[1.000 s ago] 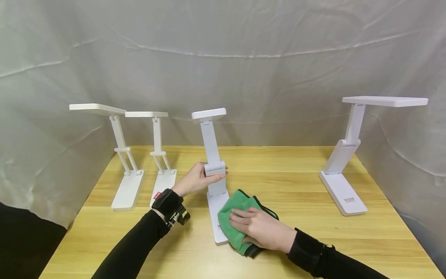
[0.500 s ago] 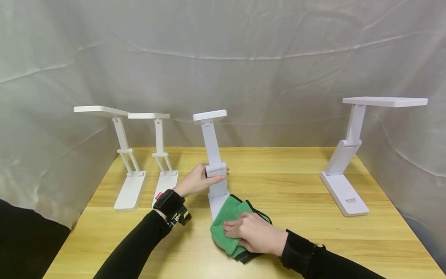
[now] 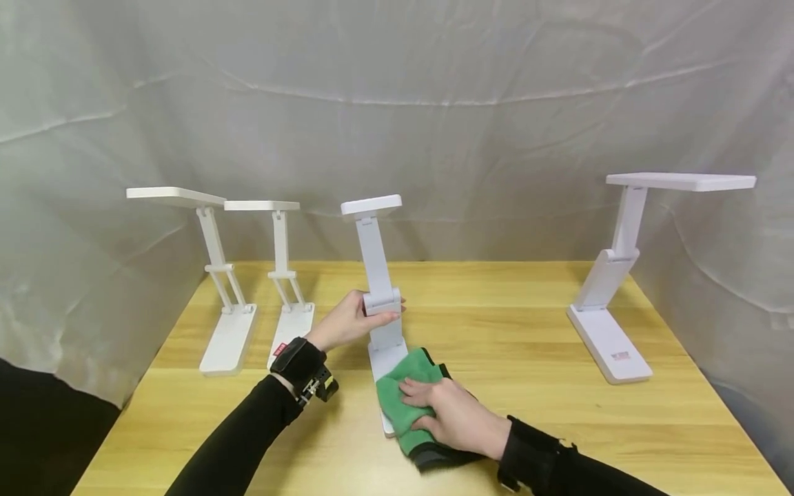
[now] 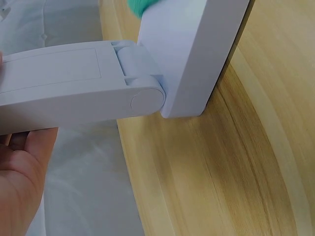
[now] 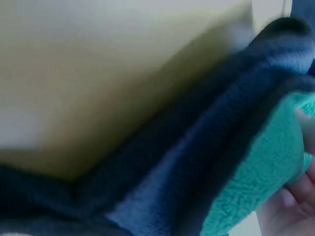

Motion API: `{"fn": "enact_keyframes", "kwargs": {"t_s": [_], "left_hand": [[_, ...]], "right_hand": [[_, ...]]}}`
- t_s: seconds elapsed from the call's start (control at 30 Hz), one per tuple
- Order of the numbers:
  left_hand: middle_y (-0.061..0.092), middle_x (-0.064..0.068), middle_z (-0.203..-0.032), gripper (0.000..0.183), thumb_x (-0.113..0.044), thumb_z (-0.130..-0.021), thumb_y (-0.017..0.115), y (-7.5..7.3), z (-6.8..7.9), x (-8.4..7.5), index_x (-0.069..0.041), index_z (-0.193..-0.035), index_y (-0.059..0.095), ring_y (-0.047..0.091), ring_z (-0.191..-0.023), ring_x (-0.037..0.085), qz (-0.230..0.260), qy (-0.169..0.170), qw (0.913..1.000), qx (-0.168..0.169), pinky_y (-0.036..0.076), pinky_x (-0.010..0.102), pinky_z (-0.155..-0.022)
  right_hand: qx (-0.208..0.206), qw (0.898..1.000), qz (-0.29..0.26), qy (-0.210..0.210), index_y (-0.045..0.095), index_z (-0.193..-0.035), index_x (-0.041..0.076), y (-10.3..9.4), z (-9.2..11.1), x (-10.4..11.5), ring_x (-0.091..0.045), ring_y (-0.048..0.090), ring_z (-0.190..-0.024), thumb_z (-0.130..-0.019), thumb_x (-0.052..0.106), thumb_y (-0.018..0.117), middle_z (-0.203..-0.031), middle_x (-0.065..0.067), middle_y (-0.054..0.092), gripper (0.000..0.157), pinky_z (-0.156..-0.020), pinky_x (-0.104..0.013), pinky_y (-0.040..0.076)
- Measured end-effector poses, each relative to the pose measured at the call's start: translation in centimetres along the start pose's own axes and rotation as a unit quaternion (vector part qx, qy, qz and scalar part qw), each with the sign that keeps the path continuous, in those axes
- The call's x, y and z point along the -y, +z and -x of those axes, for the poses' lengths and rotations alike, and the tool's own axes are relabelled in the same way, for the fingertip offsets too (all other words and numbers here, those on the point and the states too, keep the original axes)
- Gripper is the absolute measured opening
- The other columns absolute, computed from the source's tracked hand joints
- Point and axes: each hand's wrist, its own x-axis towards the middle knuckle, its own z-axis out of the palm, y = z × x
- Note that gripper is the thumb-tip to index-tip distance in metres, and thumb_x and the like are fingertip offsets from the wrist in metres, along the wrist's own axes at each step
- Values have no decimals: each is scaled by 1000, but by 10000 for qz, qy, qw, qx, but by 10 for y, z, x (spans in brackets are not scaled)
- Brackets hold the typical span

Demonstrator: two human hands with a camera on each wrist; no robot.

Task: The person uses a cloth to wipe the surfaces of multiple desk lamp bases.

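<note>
Centre frame: L hand (image 3: 347,322) fingers clamped round hinge of middle lamp (image 3: 378,275). R hand (image 3: 449,413) fingers spread flat, pressing green cloth (image 3: 403,399) on lamp base. Risk: hard sideways wipe w/ loose hinge grip could tip lamp.

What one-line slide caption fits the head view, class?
Left hand grips the middle folding lamp while the right hand presses a green cloth on its base.

Close, blurred view: folded cloth (image 5: 236,162), green fleece face with dark grey-blue underside and edge, lying on yellow wooden tabletop (image 5: 98,73), fingertips of right hand (image 5: 290,206) touching its green side.
</note>
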Motion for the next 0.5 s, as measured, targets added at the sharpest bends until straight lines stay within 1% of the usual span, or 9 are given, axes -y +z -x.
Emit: {"fn": "enact_keyframes", "kwargs": {"t_s": [0.03,0.1,0.17,0.27,0.33,0.4,0.5], "left_hand": [[68,9,-113,31,-27,-90,64,0,1,0,-9,-116,66,63,-102,15,-16,-7,10000,-8,50,34,-90],[67,11,-113,31,-28,-91,64,0,2,0,-10,-115,66,63,-102,14,-19,3,10000,-16,50,34,-90],[67,13,-113,32,-28,-91,64,-1,3,0,-9,-116,66,63,-102,16,-19,13,10000,-32,50,35,-91],[67,12,-113,33,-27,-91,64,-1,3,0,-7,-117,65,63,-102,17,-72,5,10000,-68,50,36,-90],[68,11,-112,32,-24,-91,64,0,2,-1,-5,-117,64,64,-101,18,-112,-56,9999,-82,51,36,-89],[68,11,-111,31,-20,-91,63,0,4,-9,-3,-118,64,64,-100,19,-153,-78,9998,-62,52,34,-88],[68,9,-111,32,-22,-91,63,0,4,-8,-4,-117,65,64,-100,18,-92,-159,9998,-55,51,34,-88]], "right_hand": [[-39,9999,-100,76,61,-122,3,1,2,2,-23,46,-126,-84,16,71,-132,-12,54,41,-97,-41,45],[-124,9993,-261,242,59,-124,2,5,3,4,-24,44,-127,-84,14,71,-134,-13,52,44,-98,-44,44],[-181,9981,-372,450,54,-129,0,9,1,6,-26,38,-132,-85,19,70,-139,-15,46,51,-101,-46,40],[-300,9955,-474,770,44,-137,-3,12,-9,6,-29,27,-137,-88,28,67,-147,-20,34,63,-106,-47,32],[-418,9939,-443,915,41,-138,-4,12,-17,3,-30,24,-138,-88,32,66,-149,-21,30,66,-108,-45,30],[-600,9927,-413,957,45,-136,-4,11,-23,-2,-28,29,-136,-88,29,67,-147,-20,34,62,-107,-43,31],[-831,9911,-410,952,54,-129,-2,9,-24,-9,-24,41,-129,-86,17,69,-138,-16,47,49,-104,-40,37]]}}
